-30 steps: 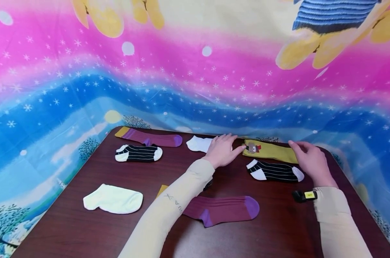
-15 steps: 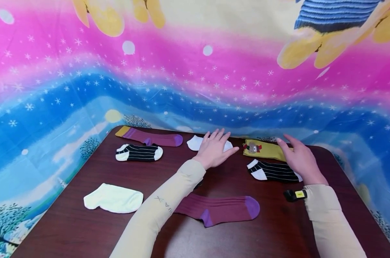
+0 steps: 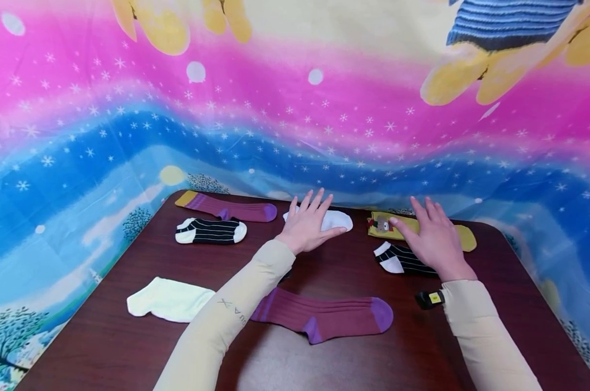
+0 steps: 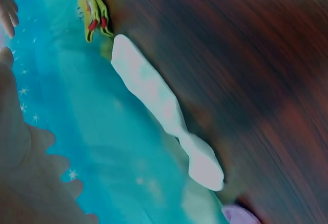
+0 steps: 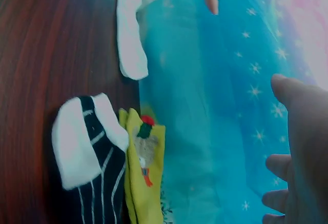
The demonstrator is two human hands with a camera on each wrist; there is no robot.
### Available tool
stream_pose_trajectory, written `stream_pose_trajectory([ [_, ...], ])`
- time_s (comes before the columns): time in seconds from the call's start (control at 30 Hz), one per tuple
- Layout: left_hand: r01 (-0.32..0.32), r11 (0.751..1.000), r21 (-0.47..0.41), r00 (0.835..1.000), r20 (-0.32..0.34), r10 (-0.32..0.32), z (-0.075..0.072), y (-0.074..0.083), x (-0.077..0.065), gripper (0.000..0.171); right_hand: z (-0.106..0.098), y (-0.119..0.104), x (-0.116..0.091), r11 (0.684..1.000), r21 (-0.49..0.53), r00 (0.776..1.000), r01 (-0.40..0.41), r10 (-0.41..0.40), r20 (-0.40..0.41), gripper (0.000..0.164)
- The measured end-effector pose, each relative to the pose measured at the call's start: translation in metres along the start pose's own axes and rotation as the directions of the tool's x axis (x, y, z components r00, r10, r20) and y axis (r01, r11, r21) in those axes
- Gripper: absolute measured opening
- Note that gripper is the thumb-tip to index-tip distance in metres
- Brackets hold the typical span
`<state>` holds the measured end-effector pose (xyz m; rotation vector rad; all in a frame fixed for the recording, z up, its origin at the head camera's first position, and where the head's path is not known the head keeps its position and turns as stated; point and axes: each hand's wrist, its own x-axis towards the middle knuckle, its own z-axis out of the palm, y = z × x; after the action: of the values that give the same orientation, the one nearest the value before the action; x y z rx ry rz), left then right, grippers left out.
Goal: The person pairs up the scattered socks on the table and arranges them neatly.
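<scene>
My left hand [image 3: 308,224] has its fingers spread over a white ankle sock [image 3: 338,219] at the table's back edge; in the left wrist view the hand is raised off that sock [image 4: 148,88]. My right hand [image 3: 435,238] is also held up with straight fingers and holds nothing. It overlaps a mustard-yellow sock [image 3: 467,237] with a bear picture near the cuff. Just in front of that one lies a black ankle sock [image 3: 412,260] with white stripes, heel and toe. The right wrist view shows the striped sock [image 5: 110,172] beside the yellow sock [image 5: 145,178].
At the back left lie a purple sock [image 3: 241,210] with a yellow cuff and another black striped sock [image 3: 214,232]. Nearer are a white ankle sock [image 3: 165,300] and a large purple sock [image 3: 341,316], partly behind my left sleeve. A printed cloth [image 3: 275,119] hangs behind the dark wooden table [image 3: 353,364].
My right hand has left the yellow sock's toe end, lifting and moving left with its fingers straightening. My left hand has shifted left from beside the yellow cuff, uncovering the white sock's toe.
</scene>
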<state>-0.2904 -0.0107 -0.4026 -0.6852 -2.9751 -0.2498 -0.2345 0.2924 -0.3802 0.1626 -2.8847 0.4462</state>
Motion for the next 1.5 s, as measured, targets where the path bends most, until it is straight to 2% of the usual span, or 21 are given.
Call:
stream_pose_trajectory([
  [0.3,0.004,1.000,0.017,1.000,-0.025,-0.004,-0.008,-0.015,-0.008,0.095,0.008,-0.015,0.001,1.000,-0.002,1.000,0.001,-0.001,-0.007,0.098],
  [0.47,-0.005,1.000,0.010,0.999,-0.051,0.005,-0.012,-0.023,-0.014,0.094,0.011,-0.021,0.002,1.000,-0.005,1.000,0.011,-0.011,-0.017,0.099],
  [0.73,0.020,1.000,0.014,0.998,-0.057,-0.019,-0.016,-0.037,-0.022,0.095,0.015,-0.032,0.003,1.000,-0.010,1.000,0.015,-0.015,-0.017,0.100],
  [0.9,0.014,1.000,0.018,0.998,-0.069,-0.013,-0.019,-0.046,-0.028,0.095,0.017,-0.040,0.002,1.000,0.006,1.000,0.019,-0.019,-0.015,0.100],
  [1.13,0.018,1.000,-0.011,0.996,-0.085,-0.019,-0.021,-0.059,-0.035,0.095,0.023,-0.047,0.003,1.000,0.006,0.999,0.029,-0.029,-0.024,0.099],
  [1.5,0.044,0.997,-0.063,0.996,-0.070,-0.049,-0.023,-0.077,-0.047,0.097,0.034,-0.062,0.003,0.998,0.007,0.998,0.056,-0.056,-0.021,0.099],
])
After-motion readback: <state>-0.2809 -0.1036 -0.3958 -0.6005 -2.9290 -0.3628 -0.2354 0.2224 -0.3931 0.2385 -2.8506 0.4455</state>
